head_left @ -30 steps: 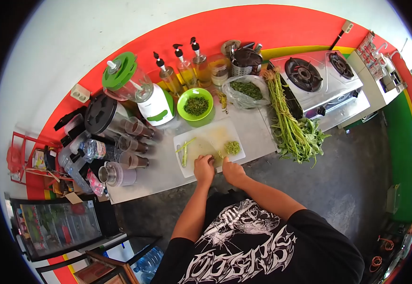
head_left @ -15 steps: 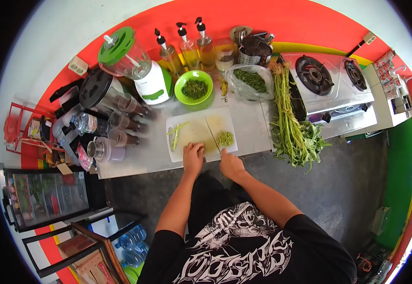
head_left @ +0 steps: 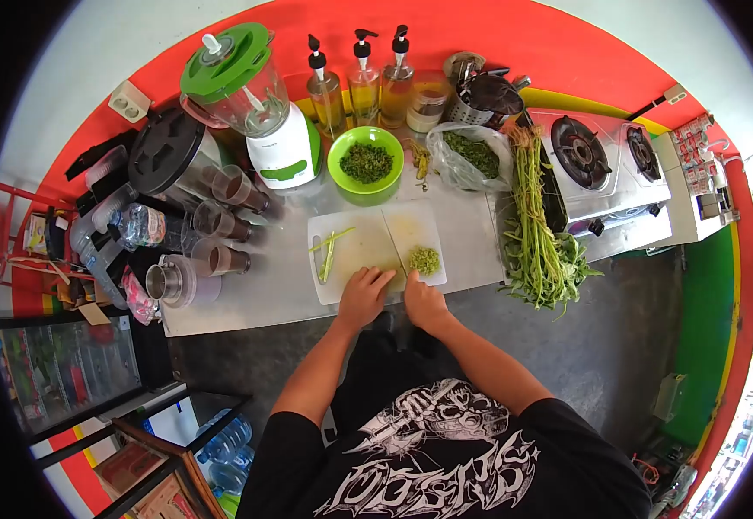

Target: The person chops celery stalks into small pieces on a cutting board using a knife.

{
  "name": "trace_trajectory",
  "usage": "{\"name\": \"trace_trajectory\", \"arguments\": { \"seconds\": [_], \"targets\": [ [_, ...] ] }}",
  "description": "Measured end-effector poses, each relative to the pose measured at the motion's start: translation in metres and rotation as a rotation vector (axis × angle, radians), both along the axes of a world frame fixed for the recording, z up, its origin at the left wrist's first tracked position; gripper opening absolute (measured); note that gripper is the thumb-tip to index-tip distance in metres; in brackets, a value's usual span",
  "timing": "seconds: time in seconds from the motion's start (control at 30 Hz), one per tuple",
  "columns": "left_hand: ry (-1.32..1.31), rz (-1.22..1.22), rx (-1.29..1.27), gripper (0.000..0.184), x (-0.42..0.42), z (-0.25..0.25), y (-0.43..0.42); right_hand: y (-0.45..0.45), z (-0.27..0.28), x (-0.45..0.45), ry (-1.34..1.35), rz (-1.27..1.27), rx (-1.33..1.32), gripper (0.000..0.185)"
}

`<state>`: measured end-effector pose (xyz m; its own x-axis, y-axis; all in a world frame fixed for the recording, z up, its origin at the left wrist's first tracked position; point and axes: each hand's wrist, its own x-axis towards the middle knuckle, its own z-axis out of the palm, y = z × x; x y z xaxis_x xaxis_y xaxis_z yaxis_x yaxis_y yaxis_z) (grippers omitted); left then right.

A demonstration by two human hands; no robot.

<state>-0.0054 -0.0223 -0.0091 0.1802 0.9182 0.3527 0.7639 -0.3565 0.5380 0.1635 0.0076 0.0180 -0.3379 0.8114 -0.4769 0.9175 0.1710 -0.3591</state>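
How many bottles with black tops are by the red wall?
3: the left bottle beside the blender, the middle bottle, the right bottle next to the jar. Others could hide behind the blender.

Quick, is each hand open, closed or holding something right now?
Left hand: at the cutting board; its grip cannot be told.
Right hand: closed, holding a knife.

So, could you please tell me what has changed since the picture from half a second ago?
The left hand has shifted slightly right over the cutting board, its fingertips now nearer the knife. Nothing was visibly picked up or let go: the right hand still grips the knife. The stem pieces, chopped pile and green bowl stayed put.
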Motion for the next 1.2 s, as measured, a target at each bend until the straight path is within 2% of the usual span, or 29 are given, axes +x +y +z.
{"name": "trace_trajectory", "arguments": {
  "seconds": [0.1, 0.17, 0.3, 0.63, 0.83, 0.9, 1.13, 1.2],
  "targets": [
    [0.010, -0.002, -0.004, 0.037, 0.000, -0.004, 0.005, -0.006, 0.004, -0.006, -0.033, -0.036, -0.018, 0.030],
    [0.018, 0.015, -0.025, 0.037, 0.001, -0.006, 0.002, -0.017, 0.005, -0.010, -0.022, -0.047, 0.069, 0.025],
    [0.080, -0.001, 0.010, 0.034, -0.001, -0.002, 0.004, -0.025, 0.005, -0.017, -0.032, -0.118, 0.052, 0.026],
    [0.095, 0.003, 0.064, 0.030, 0.001, -0.009, 0.002, -0.014, -0.009, -0.014, -0.006, -0.078, 0.135, 0.032],
    [0.102, 0.033, 0.067, 0.027, 0.003, -0.015, 0.001, -0.016, 0.003, -0.008, -0.009, -0.024, 0.005, 0.036],
    [0.072, 0.044, 0.090, 0.026, 0.006, -0.016, 0.000, -0.021, -0.002, -0.009, 0.042, -0.090, -0.047, 0.036],
    [0.036, 0.024, 0.100, 0.022, 0.004, -0.020, 0.001, -0.026, 0.006, -0.009, 0.011, -0.116, -0.086, 0.040],
    [0.033, 0.007, 0.086, 0.022, 0.004, -0.020, 0.003, -0.025, 0.005, -0.013, 0.001, -0.107, -0.081, 0.035]
  ]
}}
